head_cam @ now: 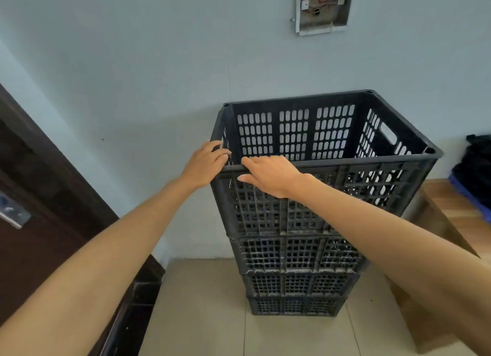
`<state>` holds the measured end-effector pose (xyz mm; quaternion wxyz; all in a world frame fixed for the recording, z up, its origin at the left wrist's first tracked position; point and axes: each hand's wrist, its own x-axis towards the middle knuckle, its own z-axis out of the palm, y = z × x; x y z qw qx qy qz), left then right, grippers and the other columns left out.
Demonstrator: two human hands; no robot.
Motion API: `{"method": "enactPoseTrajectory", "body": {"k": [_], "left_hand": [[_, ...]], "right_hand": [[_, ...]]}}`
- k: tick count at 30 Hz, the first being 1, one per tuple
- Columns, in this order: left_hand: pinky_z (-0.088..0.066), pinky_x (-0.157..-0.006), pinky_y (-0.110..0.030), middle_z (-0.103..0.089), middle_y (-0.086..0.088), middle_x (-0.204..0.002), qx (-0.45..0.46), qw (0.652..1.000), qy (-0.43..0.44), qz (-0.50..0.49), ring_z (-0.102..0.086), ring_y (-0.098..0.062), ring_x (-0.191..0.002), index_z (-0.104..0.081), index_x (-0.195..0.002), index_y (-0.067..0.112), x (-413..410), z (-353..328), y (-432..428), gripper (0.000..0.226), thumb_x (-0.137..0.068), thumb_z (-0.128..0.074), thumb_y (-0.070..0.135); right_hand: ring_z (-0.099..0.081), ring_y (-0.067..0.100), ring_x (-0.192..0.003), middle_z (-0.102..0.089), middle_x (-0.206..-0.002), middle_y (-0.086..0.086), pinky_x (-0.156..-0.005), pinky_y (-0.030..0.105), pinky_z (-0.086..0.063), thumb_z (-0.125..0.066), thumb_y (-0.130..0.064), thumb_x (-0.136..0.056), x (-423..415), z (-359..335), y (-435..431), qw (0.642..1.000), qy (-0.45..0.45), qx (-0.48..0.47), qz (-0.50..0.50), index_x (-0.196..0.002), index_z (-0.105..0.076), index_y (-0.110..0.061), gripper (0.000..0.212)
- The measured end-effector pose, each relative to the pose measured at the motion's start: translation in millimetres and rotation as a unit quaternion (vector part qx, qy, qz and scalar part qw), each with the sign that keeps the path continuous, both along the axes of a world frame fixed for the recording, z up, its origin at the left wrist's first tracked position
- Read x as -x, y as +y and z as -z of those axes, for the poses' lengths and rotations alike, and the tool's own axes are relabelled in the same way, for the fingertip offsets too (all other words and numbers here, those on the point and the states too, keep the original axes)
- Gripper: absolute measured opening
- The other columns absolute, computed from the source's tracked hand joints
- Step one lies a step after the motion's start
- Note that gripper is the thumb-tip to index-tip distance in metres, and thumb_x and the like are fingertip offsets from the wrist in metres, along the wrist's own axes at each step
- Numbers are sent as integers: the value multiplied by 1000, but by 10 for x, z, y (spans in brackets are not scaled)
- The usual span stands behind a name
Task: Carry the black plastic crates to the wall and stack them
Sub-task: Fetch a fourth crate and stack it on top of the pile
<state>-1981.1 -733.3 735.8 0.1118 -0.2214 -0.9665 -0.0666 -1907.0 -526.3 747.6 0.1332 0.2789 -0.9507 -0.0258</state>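
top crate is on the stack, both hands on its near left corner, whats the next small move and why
Probably nudge the top crate square onto the stack, then let go. Its near rim looks to overhang the crates below, and the left hand and right hand rest at its corner, not gripping to lift. It already stands by the wall.

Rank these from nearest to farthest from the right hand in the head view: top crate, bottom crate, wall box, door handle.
1. top crate: under the right hand, on its near rim.
2. bottom crate: below, on the floor.
3. wall box: high on the wall.
4. door handle: far left.
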Motion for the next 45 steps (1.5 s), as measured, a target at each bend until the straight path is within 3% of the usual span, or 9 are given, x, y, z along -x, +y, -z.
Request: {"method": "enactPoseTrajectory", "body": {"k": [2, 6, 9, 14, 20, 26, 31, 37, 45], "left_hand": [[-16, -121, -39, -33, -8, -156, -93, 994, -58, -11, -21, -24, -147, -56, -137, 16, -4, 18, 46, 40, -101, -39, 14], [-5, -124, -40, -14, -2, -164, -96, 990, -102, -14, -1, -22, -152, -36, -151, 23, -62, -27, 38, 48, -103, -33, 19], [7, -122, -39, -12, -8, -164, -65, 992, -108, -3, 0, -27, -152, -50, -140, 11, -68, -70, -4, 41, -106, -29, 21], [-21, -116, -46, -35, 4, -156, 4, 997, -64, -45, -20, -25, -146, -45, -144, 30, 52, -125, 31, 47, -101, -31, 42], [-20, -117, -46, -29, -5, -158, 12, 998, -60, -14, -21, -27, -146, -40, -149, 26, 740, -281, 119, 55, -96, -52, 39], [-4, -123, -35, 7, -9, -164, -29, 987, -160, 4, 7, -23, -152, -6, -157, 10, 1576, -230, 304, 79, -97, -54, 28], [-5, -124, -35, 3, -13, -164, 30, 991, -114, 57, 1, -27, -152, 0, -156, 5, 2055, -270, 456, 85, -96, -56, 28], [-3, -124, -37, 10, -11, -164, 79, 990, -100, 64, 7, -24, -152, 7, -156, 9, 2183, -212, 474, 92, -94, -55, 38], [2, -124, -39, 22, -10, -161, 160, 974, -145, 70, 18, -24, -150, 18, -153, 9, 2201, -346, 516, 106, -91, -60, 43]], "right_hand": [[-65, 27, -73, -60, -84, -1, -53, 36, -42, -29, -47, -104, 87, 15, -138, 1000, 22, -10, -5, -110, -46, -14, 38], [-59, 26, -64, -54, -77, -4, -49, 35, -35, -29, -45, -105, 117, 70, -130, 999, 42, 5, -17, -97, -40, -17, 31], [-56, 22, -62, -54, -77, -5, -50, 34, -35, -26, -49, -103, 112, 58, -141, 999, 37, 11, -20, -100, -42, -17, 36], [-50, 16, -61, -52, -70, -6, -60, 35, -40, -18, -55, -102, 131, -103, -137, 995, -84, 47, 7, -91, -46, -19, 47], [-63, 25, -96, -65, -104, 2, -78, 42, -51, -32, -37, -103, 856, -227, 3, 981, -95, 160, 62, -113, -55, -21, 30], [-28, 33, -142, -28, -156, 11, -110, 48, -33, -48, -28, -99, 1923, -146, 146, 987, -35, 91, 129, -152, -25, -10, 60], [-10, 30, -150, -14, -163, 10, -120, 45, -14, -46, -22, -99, 2468, -16, 206, 984, -4, 77, 158, -156, -14, -9, 67], [-26, 31, -145, -29, -157, 12, -119, 42, -19, -51, -13, -95, 2497, 160, 277, 985, 32, 78, 149, -154, -23, -7, 66], [-6, 19, -152, -10, -164, -1, -121, 47, -3, -48, -14, -94, 2485, 125, 434, 986, -38, 70, 144, -158, -5, -22, 77]]}}
